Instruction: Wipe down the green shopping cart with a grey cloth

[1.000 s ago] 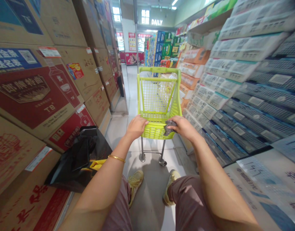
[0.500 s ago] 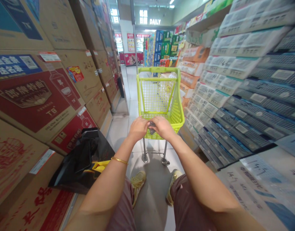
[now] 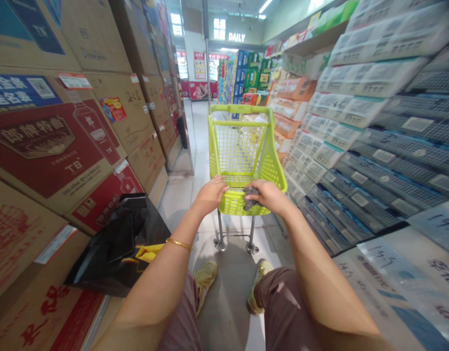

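In front of me stands a lime-green plastic shopping cart [image 3: 217,141] with mesh sides and thin metal legs on casters. My left hand [image 3: 211,196] is closed over the left part of its near rim, thumb toward the middle. My right hand [image 3: 270,196] is closed on a crumpled dark grey cloth [image 3: 251,197], which lies against the right part of the same rim. A gap shows between the two hands. Nothing can be seen lying in the cart's basket.
Stacked cardboard cartons [image 3: 89,141] line the left side, with a black bag [image 3: 118,243] close by my left arm. On the right rise piles of white packs [image 3: 371,78] and dark grey packs [image 3: 389,161]. A tiled aisle [image 3: 199,126] runs ahead beside a glass panel.
My right hand has moved to the right along the rim with the grey cloth, away from my left hand, which stays at the rim. The hands were together before.
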A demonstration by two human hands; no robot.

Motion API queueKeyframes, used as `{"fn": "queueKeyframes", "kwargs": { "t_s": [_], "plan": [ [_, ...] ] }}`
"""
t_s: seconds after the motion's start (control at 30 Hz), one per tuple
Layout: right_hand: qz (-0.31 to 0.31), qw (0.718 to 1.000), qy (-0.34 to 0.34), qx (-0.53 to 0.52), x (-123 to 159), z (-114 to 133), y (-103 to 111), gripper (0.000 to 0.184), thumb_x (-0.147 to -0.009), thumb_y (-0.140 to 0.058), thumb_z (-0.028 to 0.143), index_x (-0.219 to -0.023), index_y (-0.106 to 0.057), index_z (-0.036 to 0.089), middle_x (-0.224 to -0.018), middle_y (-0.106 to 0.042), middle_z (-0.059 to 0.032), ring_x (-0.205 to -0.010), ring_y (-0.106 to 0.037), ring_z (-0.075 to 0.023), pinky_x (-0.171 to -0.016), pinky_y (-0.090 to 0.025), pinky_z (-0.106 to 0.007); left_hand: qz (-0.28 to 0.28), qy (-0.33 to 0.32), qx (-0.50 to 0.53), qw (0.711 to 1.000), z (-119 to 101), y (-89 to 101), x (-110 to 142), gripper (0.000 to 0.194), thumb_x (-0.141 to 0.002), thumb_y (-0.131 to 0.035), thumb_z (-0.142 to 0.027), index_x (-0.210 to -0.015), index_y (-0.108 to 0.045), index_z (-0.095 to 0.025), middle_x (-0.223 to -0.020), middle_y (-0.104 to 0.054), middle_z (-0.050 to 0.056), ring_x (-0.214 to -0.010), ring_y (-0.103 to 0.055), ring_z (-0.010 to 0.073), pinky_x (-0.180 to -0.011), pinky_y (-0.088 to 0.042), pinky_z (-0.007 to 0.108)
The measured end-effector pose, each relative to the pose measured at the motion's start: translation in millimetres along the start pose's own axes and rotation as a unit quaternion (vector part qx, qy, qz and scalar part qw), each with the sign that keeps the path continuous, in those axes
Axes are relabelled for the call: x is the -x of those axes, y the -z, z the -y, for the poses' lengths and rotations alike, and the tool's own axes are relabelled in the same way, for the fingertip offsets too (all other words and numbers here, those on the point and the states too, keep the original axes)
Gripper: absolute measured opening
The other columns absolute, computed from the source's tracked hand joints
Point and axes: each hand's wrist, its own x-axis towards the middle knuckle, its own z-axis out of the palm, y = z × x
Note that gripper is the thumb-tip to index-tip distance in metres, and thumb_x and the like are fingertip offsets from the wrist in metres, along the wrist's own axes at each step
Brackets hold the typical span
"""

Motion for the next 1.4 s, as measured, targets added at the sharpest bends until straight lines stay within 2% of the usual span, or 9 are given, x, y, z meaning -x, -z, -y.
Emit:
{"fn": "queueKeyframes", "kwargs": {
  "t_s": [0.13, 0.3, 0.5, 0.73, 0.83, 0.93, 1.2, 1.3, 1.4],
  "plan": [
    [-0.001, 0.997, 0.026, 0.067, -12, 29, -18, 0.024, -0.080, -0.063, 0.029, -0.098, -0.061, 0.013, -0.092, -0.066, -0.0097, -0.087, -0.059, -0.0203, -0.078, -0.043, -0.030, -0.013, 0.003, 0.005, 1.000, -7, -7.6, -3, 0.026, -0.089, -0.038, -0.020, -0.089, -0.063, -0.015, -0.108, -0.065, 0.011, -0.115, -0.053, 0.0198, -0.109, -0.036, 0.041],
    [-0.047, 0.991, 0.002, 0.122, -22, 52, -39, 0.027, -0.082, -0.060, 0.034, -0.097, -0.059, 0.011, -0.094, -0.063, -0.0128, -0.089, -0.056, -0.0238, -0.080, -0.041, -0.033, -0.019, 0.017, -0.005, 1.000, -7, -6.3, -3, 0.025, -0.085, -0.039, -0.013, -0.092, -0.063, -0.014, -0.109, -0.065, 0.011, -0.113, -0.055, 0.0195, -0.108, -0.037, 0.040],
    [-0.043, 0.994, 0.031, 0.100, -20, 41, -37, 0.031, -0.083, -0.057, 0.037, -0.104, -0.059, 0.014, -0.096, -0.063, -0.0109, -0.092, -0.056, -0.0218, -0.081, -0.042, -0.032, 0.006, 0.022, -0.030, 0.999, -1, 1.7, -1, 0.025, -0.089, -0.038, -0.018, -0.092, -0.062, -0.014, -0.113, -0.063, 0.011, -0.117, -0.052, 0.0201, -0.109, -0.036, 0.040],
    [-0.043, 0.999, 0.000, 0.027, 4, -9, -10, 0.026, -0.081, -0.061, 0.039, -0.096, -0.064, 0.018, -0.090, -0.065, -0.0068, -0.086, -0.059, -0.0179, -0.077, -0.043, -0.028, 0.011, 0.032, -0.032, 0.999, 2, 4.4, -2, 0.024, -0.090, -0.037, -0.020, -0.091, -0.061, -0.016, -0.110, -0.065, 0.009, -0.119, -0.051, 0.0187, -0.108, -0.037, 0.039],
    [-0.052, 0.999, -0.004, 0.009, 8, -20, -5, 0.025, -0.080, -0.062, 0.039, -0.093, -0.064, 0.018, -0.090, -0.065, -0.0063, -0.086, -0.059, -0.0179, -0.077, -0.043, -0.028, -0.001, 0.044, -0.034, 0.998, 2, 2.1, -2, 0.025, -0.090, -0.036, -0.019, -0.087, -0.061, -0.015, -0.105, -0.066, 0.010, -0.118, -0.052, 0.0197, -0.106, -0.039, 0.040],
    [-0.046, 0.999, -0.003, 0.027, 1, -10, -11, 0.024, -0.080, -0.061, 0.039, -0.092, -0.064, 0.018, -0.089, -0.065, -0.0066, -0.086, -0.059, -0.0184, -0.077, -0.043, -0.029, -0.010, 0.050, -0.034, 0.998, 1, -1.3, -3, 0.025, -0.089, -0.036, -0.018, -0.084, -0.061, -0.015, -0.104, -0.065, 0.011, -0.117, -0.052, 0.0205, -0.104, -0.042, 0.040],
    [-0.049, 0.996, 0.003, 0.080, -30, 49, -42, 0.028, -0.085, -0.055, 0.039, -0.097, -0.060, 0.014, -0.093, -0.062, -0.0118, -0.090, -0.055, -0.0220, -0.079, -0.042, -0.034, -0.020, 0.047, -0.030, 0.998, 1, -4.2, -1, 0.024, -0.085, -0.038, -0.013, -0.085, -0.062, -0.016, -0.106, -0.065, 0.010, -0.115, -0.053, 0.0204, -0.102, -0.043, 0.042],
    [-0.040, 0.997, 0.041, 0.053, -30, 44, -40, 0.027, -0.086, -0.054, 0.038, -0.100, -0.060, 0.015, -0.094, -0.063, -0.0103, -0.091, -0.056, -0.0204, -0.081, -0.042, -0.032, -0.004, 0.045, -0.036, 0.998, 1, 0.9, 0, 0.024, -0.087, -0.037, -0.016, -0.086, -0.062, -0.016, -0.108, -0.065, 0.010, -0.117, -0.053, 0.0205, -0.103, -0.043, 0.041],
    [-0.032, 0.998, 0.060, 0.011, -21, 25, -30, 0.028, -0.084, -0.056, 0.037, -0.100, -0.062, 0.016, -0.094, -0.065, -0.0083, -0.090, -0.058, -0.0186, -0.082, -0.043, -0.030, 0.006, 0.043, -0.037, 0.998, 1, 5.0, 1, 0.024, -0.089, -0.038, -0.019, -0.089, -0.062, -0.016, -0.111, -0.064, 0.010, -0.118, -0.052, 0.0204, -0.103, -0.043, 0.039]
  ]
}}
